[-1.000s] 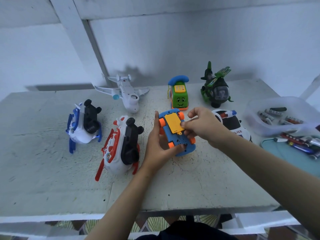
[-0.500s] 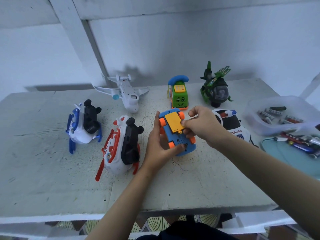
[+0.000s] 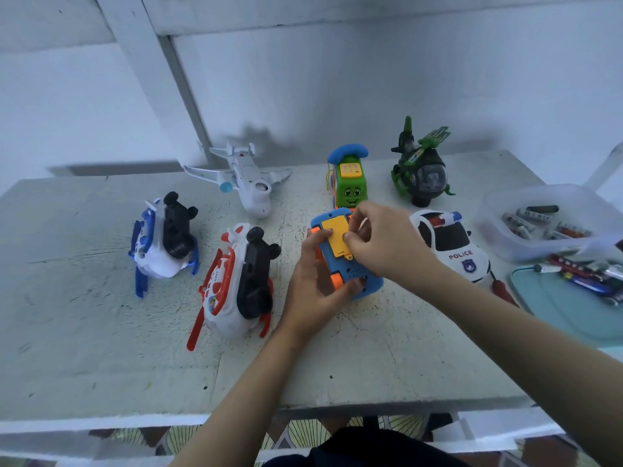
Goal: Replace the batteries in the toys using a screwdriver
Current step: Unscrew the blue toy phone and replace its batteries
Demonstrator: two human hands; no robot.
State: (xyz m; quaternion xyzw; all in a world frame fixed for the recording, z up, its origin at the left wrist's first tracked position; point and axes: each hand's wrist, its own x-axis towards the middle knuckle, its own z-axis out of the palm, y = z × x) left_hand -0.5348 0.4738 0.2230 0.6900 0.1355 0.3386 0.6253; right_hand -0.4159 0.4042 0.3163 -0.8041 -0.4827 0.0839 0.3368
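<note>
The toy [image 3: 354, 269], a small blue plastic body with orange wheels, lies belly-up near the middle of the tabletop [image 3: 101, 348]. It looks light and stiff, a hollow shell with smooth, fairly slick sides, so it would probably skid or roll on its wheels if pressed without bracing. The best hold is likely across the body between the wheels, where the sides are flat.

The yellow cover [image 3: 333, 237] over the battery bay is a thin panel, likely brittle at its tab end. It should be lifted by an edge and not bent. Whether its screw is out cannot be seen.

The left grip [image 3: 313, 281] comes in from 7 o'clock and is curled round the toy. Its thumb is at the near end by a wheel and its fingers are along the side at 9 o'clock.

The right grip [image 3: 387, 244] reaches in from 4 o'clock. Its fingers are bent, and the thumb and fingertips pinch the cover's edge at 3 o'clock. The cover sits at about 9 o'clock from that grip, touching it.

Loose batteries [image 3: 539, 224] lie in a tub [image 3: 488, 210] well apart at 3 o'clock.
</note>
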